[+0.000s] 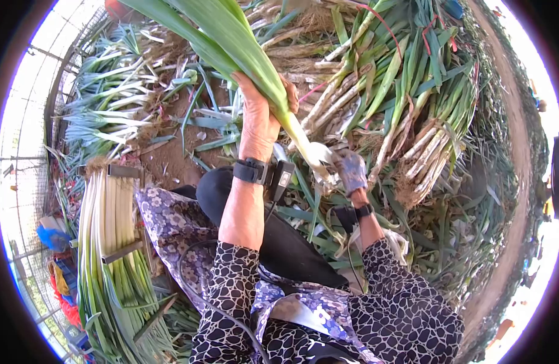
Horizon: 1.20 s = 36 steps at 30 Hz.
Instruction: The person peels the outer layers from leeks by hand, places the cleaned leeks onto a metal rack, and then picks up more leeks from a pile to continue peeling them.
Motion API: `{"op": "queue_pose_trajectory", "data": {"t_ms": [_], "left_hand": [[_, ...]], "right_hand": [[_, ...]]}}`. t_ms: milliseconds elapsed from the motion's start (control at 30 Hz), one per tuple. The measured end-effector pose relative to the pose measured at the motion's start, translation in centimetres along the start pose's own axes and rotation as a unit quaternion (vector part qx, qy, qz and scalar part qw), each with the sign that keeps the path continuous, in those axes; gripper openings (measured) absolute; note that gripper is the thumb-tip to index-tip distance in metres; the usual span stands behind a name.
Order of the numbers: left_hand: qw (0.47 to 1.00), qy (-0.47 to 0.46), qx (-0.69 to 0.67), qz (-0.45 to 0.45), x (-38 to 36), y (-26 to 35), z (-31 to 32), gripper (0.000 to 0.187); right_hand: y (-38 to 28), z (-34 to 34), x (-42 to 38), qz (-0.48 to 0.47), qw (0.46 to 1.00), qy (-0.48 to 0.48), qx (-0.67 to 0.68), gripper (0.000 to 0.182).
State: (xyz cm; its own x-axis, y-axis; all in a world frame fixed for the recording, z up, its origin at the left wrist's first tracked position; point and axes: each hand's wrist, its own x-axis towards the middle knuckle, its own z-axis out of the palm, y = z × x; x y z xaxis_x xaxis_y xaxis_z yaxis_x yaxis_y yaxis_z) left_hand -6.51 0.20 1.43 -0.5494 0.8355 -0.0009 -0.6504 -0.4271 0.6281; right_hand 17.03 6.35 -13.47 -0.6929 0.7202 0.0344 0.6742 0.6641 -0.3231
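Observation:
A large leek (258,67) slants across the middle, its broad green leaves up and its white root end low and to the right. My bare left hand (261,109) is wrapped round the leek where the leaves meet the stalk. My right hand (352,171), in a dirty glove, is closed at the root end beside a curled white piece of the stalk (319,153). Its fingertips are partly hidden there. Both wrists carry straps with small devices.
Trimmed leeks (118,109) lie at the upper left. A metal-edged rack (123,250) holds stacked leeks at the lower left. Untrimmed leeks with dry roots (425,151) are heaped at the right, and loose leaves (437,236) cover the ground below them. Netting (30,151) stands at the far left.

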Motion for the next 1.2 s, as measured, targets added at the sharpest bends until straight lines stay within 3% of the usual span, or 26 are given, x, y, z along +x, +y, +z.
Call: {"op": "queue_pose_trajectory", "data": {"t_ms": [33,133,200,233,267,300,333,400,467,533,567,600,667,733,767,800,867,967,1000,1067,1133,1200], "left_hand": [[1.0,0.013,-0.012,-0.004,0.0,0.2,-0.1,0.075],[0.998,0.041,-0.037,-0.029,0.0,0.7,-0.3,0.073],[0.997,-0.016,-0.078,-0.02,0.3,0.6,-0.7,0.072],[0.997,0.006,-0.076,-0.014,0.2,0.6,-0.5,0.072],[0.997,0.008,-0.077,-0.012,0.1,0.5,-0.5,0.072],[0.997,0.021,-0.072,-0.004,0.1,0.5,-0.5,0.072],[0.997,0.031,-0.066,0.006,0.2,0.6,-0.5,0.073],[0.998,0.04,-0.052,0.022,0.5,0.6,-0.7,0.072],[0.998,0.047,-0.032,0.034,0.5,0.4,-0.8,0.071],[0.993,0.119,-0.023,-0.002,0.7,0.1,-0.2,0.072],[0.992,0.121,-0.03,-0.005,0.7,-0.2,0.0,0.071],[0.992,0.116,-0.051,-0.007,0.5,-0.7,0.2,0.068],[0.99,0.116,-0.078,0.009,0.0,-1.3,0.8,0.063],[0.993,0.103,-0.025,0.047,-0.3,-1.9,0.9,0.05],[0.989,0.11,0.028,0.09,0.0,-2.0,0.7,0.043],[0.978,0.135,0.1,0.12,-0.1,-1.7,1.4,0.042],[0.96,0.175,0.147,0.159,-0.2,-1.6,1.8,0.042],[0.961,0.222,0.131,0.101,1.1,-0.8,0.7,0.04],[0.944,0.257,0.153,0.137,1.5,-0.6,0.3,0.04],[0.941,0.283,0.127,0.136,2.2,0.9,-1.1,0.044],[0.951,0.273,0.054,0.133,2.4,1.8,-2.7,0.046],[0.952,0.272,0.022,0.143,2.3,2.0,-2.9,0.046]], "right_hand": [[3.0,2.1,-2.0,-0.01,1.0,0.007,-0.006,0.024],[5.1,-0.1,-7.3,0.235,0.963,-0.063,0.119,0.029],[12.8,4.5,-12.4,0.149,0.986,-0.074,0.0,0.031],[14.9,5.1,-14.9,0.135,0.989,-0.052,-0.024,0.033],[14.2,3.5,-15.6,0.247,0.963,-0.103,-0.023,0.032],[15.3,3.2,-16.5,0.19,0.956,-0.181,-0.133,0.035],[16.1,2.9,-17.9,0.385,0.914,-0.126,0.014,0.04],[16.2,0.3,-17.6,0.364,0.916,-0.166,0.033,0.044],[15.7,0.0,-16.1,0.261,0.962,0.019,0.077,0.042],[9.5,-3.5,-9.6,0.16,0.958,0.053,0.231,0.042],[7.4,-3.9,-6.9,0.228,0.818,-0.006,0.529,0.04],[5.3,-4.1,-5.0,0.264,0.584,-0.07,0.764,0.038],[-2.4,-3.1,-3.3,0.068,0.782,0.006,0.62,0.033],[-5.8,-5.7,-1.8,0.024,0.911,-0.041,0.41,0.034],[-6.1,-5.0,-1.7,-0.012,0.958,0.032,0.285,0.035],[-7.0,-5.4,-2.0,-0.016,0.964,0.075,0.255,0.037],[-7.5,-5.3,-3.2,0.044,0.946,0.041,0.319,0.038],[-9.0,-7.2,-4.9,0.06,0.971,0.042,0.227,0.041],[-9.3,-7.7,-5.1,0.058,0.972,0.042,0.226,0.041],[-9.7,-8.0,-6.2,0.053,0.979,0.083,0.18,0.042],[-9.2,-7.9,-7.0,0.056,0.984,0.06,0.16,0.044],[-9.3,-8.7,-7.3,0.112,0.959,0.014,0.26,0.044]]}}
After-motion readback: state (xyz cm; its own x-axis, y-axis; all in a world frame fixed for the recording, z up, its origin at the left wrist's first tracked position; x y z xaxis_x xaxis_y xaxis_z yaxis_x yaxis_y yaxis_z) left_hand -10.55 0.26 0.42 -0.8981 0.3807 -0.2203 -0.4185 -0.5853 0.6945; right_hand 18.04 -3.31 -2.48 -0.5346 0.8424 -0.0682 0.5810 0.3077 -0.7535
